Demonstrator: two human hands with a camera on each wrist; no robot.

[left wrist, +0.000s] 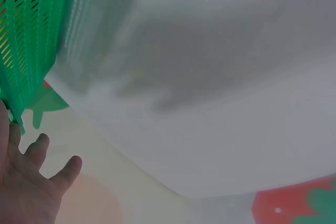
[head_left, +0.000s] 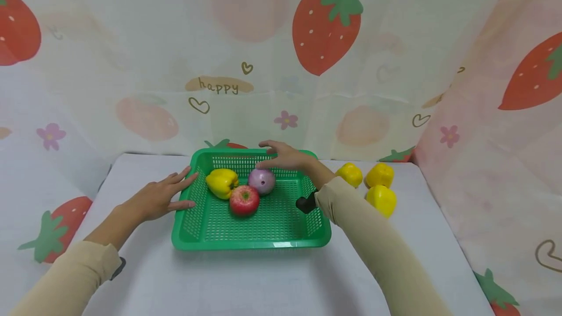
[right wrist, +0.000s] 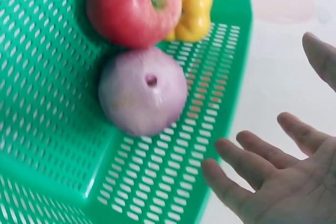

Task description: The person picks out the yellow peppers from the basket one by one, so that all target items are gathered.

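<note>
A green plastic basket (head_left: 250, 245) with perforated sides stands on the table. Inside it lie a yellow bell pepper (head_left: 222, 183), a red apple (head_left: 244, 201) and a round, pale purple fruit or vegetable (right wrist: 143, 92) with a small dark dimple, close together toward the left and back. My left hand (head_left: 160, 198) touches the basket's left rim, its fingers spread and fairly straight. Over the back rim hovers my right hand (head_left: 285, 156), fingers spread and nothing in them, near the purple piece. In the right wrist view its palm and extended fingers show beside the basket.
Three more yellow bell peppers sit grouped on the table right of the basket, one of them a front pepper (head_left: 381, 200); the right forearm passes close by them. A white cloth covers the table (head_left: 246, 282). Strawberry-printed curtains (head_left: 263, 52) hang behind and at both sides.
</note>
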